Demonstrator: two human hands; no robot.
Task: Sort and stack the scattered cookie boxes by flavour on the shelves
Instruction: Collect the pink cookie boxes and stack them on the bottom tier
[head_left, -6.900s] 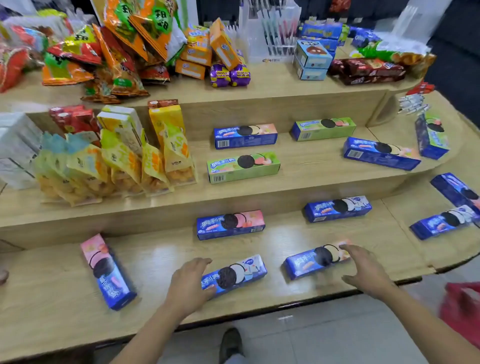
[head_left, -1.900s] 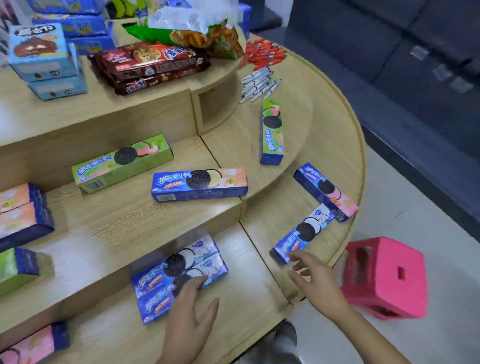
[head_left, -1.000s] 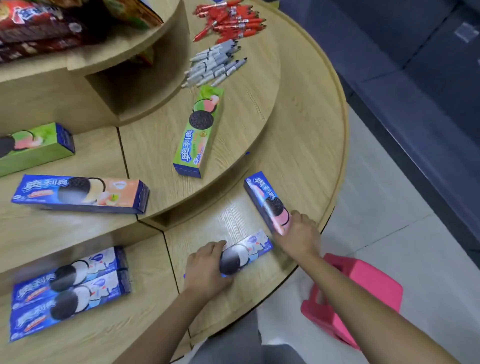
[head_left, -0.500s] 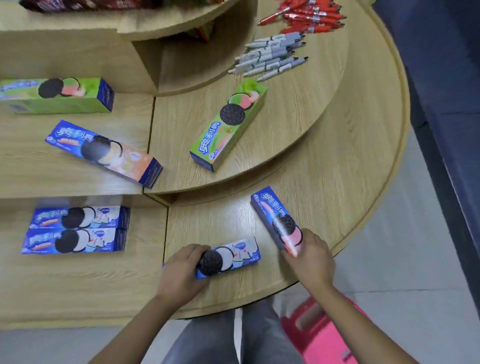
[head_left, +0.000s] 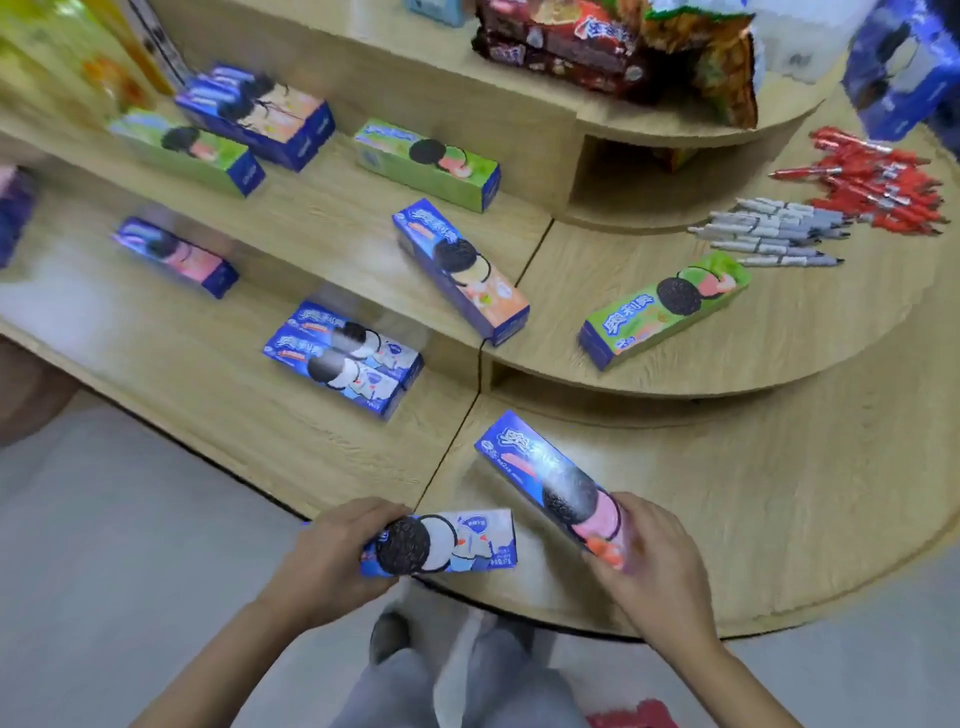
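Note:
My left hand (head_left: 332, 558) grips one end of a blue-and-white cookie box (head_left: 457, 540), lifted above the front edge of the bottom shelf (head_left: 727, 519). My right hand (head_left: 654, 561) holds the near end of a blue-and-pink cookie box (head_left: 540, 478), tilted up off the same shelf. Two blue-and-white boxes (head_left: 345, 356) lie side by side on the bottom shelf to the left. A pink box (head_left: 176, 254) lies further left. On the middle shelf rest a blue-and-peach box (head_left: 462, 270), a green box (head_left: 665, 306), two more green boxes (head_left: 428, 163) (head_left: 187, 148), and stacked peach boxes (head_left: 260, 114).
Grey pens (head_left: 769, 236) and red pens (head_left: 878, 182) lie on the right of the middle shelf. Red and dark snack packs (head_left: 561, 44) and a green bag (head_left: 722, 67) sit on the top shelf. A red stool (head_left: 634, 719) shows by my legs.
Both boxes have been lifted off the bottom shelf, one in each hand. My view has swung left, so more of the shelves' left side is in sight.

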